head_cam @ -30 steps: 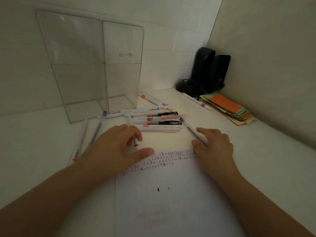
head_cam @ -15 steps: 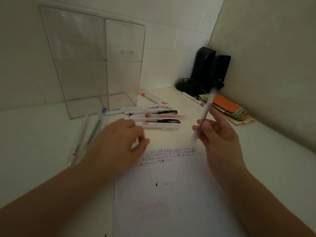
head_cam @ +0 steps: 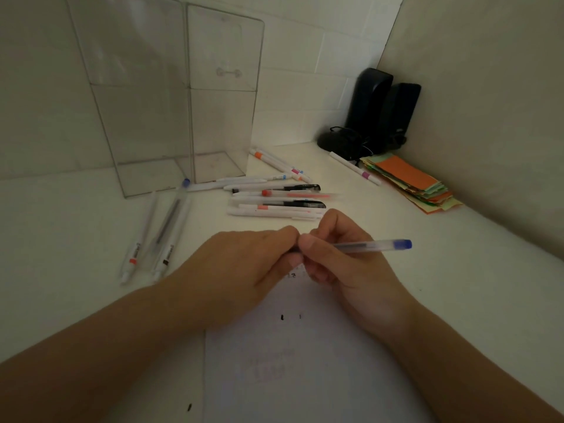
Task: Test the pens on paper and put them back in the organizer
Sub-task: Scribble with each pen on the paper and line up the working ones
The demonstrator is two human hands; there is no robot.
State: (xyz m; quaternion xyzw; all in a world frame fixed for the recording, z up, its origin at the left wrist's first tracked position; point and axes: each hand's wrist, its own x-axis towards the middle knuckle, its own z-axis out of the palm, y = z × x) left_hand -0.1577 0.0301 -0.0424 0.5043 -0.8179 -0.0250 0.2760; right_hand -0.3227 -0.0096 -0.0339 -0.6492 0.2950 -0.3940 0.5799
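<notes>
We pinch the blue-capped pen (head_cam: 366, 246) level above the paper (head_cam: 305, 361) in our right hand (head_cam: 341, 261). Our left hand (head_cam: 244, 267) curls its fingers around the pen's tip end. The clear organizer (head_cam: 171, 96) stands behind.

Viewpoint: you see it all through one head-worn wide-angle camera, so no second view overlaps it.
Direction: it looks forward and down over your forearms at the white desk (head_cam: 457, 294).
Nearness: your hands sit close, at frame centre.
Far edge: the clear organizer (head_cam: 171, 96) fills the upper left, the wall corner the upper right.
Distortion: straight edges lean outward near the borders.
</notes>
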